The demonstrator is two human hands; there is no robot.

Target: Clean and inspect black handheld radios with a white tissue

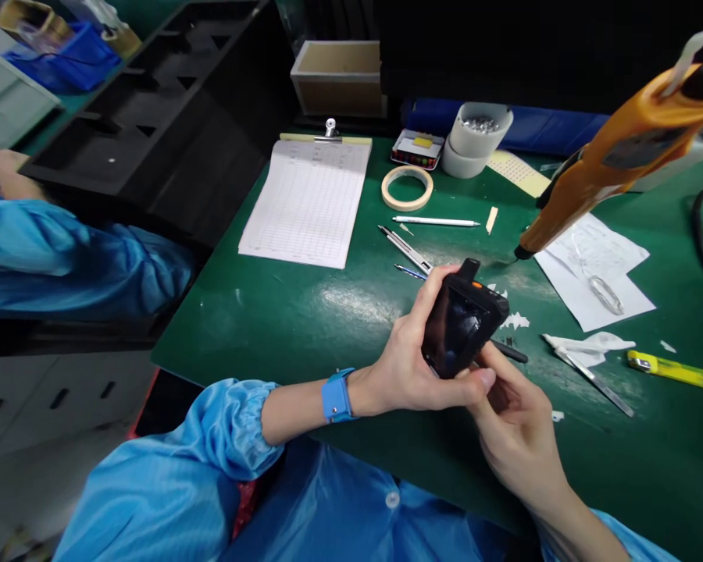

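My left hand [407,367] is closed around a black handheld radio [460,324] with a dark screen, a stubby antenna and an orange button on its top edge. The radio is tilted above the table, screen towards me. Curled fingers of my right hand [515,425] grip its lower right corner; their tips are partly hidden behind it and by my left thumb. A blue wrist strap [336,396] is around my left wrist. Just beyond the radio lie tweezers [407,248] and a blue pen [410,272]. A black pen-like tool [511,351] shows to its right.
An orange electric screwdriver [609,156] hangs at right, tip low over the green table [258,320]. Around lie a clipboard [308,199], tape roll [407,188], white pen [437,222], screw cup [479,129], papers [597,273] and yellow cutter [671,368]. Another person's sleeve [64,250] is left.
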